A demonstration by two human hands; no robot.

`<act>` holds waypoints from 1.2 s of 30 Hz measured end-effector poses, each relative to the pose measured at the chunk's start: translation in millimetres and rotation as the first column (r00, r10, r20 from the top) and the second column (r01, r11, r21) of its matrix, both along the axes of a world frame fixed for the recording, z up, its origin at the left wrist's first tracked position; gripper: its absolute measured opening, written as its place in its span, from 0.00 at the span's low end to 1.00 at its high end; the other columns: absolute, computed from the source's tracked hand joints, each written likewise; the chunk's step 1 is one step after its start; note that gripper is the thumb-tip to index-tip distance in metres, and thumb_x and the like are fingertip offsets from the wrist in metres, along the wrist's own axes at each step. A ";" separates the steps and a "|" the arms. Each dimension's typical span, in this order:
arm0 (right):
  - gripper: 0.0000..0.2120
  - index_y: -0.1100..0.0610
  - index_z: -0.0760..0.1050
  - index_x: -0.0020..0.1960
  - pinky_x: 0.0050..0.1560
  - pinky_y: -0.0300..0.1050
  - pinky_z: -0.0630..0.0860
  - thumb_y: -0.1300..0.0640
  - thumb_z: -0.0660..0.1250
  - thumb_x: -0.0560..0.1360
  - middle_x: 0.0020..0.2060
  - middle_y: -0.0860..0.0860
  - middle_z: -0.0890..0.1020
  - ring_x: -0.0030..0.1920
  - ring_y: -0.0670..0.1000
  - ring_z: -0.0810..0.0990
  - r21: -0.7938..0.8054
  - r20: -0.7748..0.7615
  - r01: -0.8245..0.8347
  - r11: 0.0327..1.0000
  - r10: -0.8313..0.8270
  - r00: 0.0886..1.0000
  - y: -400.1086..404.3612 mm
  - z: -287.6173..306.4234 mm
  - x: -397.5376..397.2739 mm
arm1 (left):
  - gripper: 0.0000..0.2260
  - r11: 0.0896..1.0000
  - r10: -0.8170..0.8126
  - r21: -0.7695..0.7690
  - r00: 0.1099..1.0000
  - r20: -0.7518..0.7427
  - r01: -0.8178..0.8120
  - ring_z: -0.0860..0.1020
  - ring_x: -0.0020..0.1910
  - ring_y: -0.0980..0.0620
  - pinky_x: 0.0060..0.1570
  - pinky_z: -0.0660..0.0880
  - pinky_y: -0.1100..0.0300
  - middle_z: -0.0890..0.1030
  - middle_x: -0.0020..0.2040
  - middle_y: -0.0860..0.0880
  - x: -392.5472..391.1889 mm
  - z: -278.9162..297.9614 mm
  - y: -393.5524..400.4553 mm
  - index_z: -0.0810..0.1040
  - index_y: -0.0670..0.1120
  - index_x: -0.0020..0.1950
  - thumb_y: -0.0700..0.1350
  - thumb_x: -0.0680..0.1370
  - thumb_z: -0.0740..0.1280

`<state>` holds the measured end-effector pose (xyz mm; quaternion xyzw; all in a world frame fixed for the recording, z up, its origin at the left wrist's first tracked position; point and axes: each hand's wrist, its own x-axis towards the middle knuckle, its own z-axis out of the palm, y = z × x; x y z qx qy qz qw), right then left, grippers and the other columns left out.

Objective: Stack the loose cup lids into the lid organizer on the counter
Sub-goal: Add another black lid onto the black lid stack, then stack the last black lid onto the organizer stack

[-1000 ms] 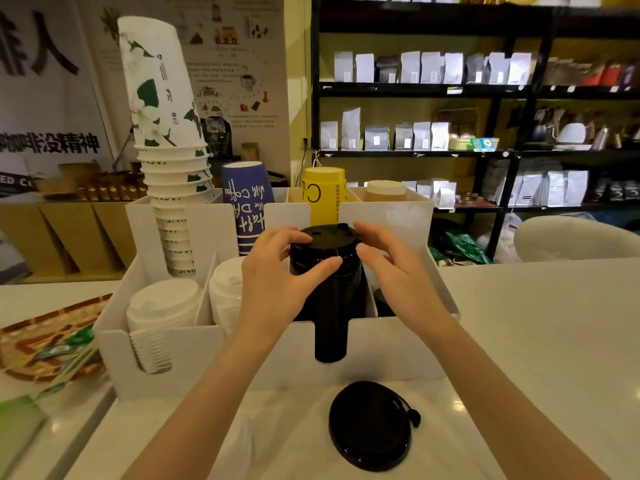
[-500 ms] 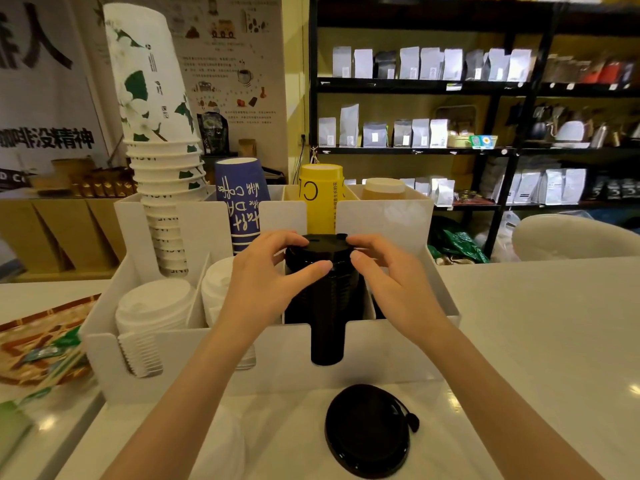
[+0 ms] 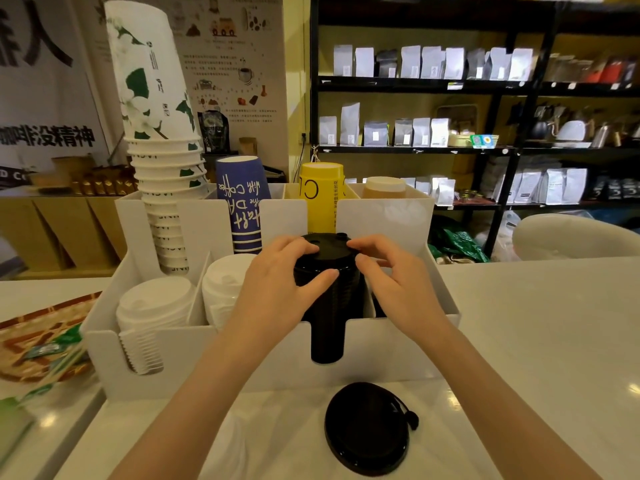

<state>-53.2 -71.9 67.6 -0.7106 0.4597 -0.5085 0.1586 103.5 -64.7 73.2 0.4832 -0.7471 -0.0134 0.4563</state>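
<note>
Now both hands, left hand, right hand, pressing black lid stack.

Glossy black plastic lid low in frame; smooth matt white organizer; polished counter; paper cups upper left.

Both forearms are bare, with no sleeves in view. The left hand and right hand wear no gloves, rings or watch; fingernails are short and unpainted.
</note>
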 end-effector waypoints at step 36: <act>0.24 0.51 0.61 0.68 0.66 0.38 0.59 0.45 0.54 0.74 0.65 0.47 0.70 0.65 0.45 0.64 0.206 -0.507 0.041 0.978 0.071 0.859 109.1 -107.9 -49.4 | 0.37 0.901 -0.276 0.403 0.928 0.251 0.159 0.59 0.70 0.56 0.65 0.53 0.68 0.61 0.72 0.52 -4.3 -112.7 83.9 0.57 0.52 0.70 0.68 0.65 0.52</act>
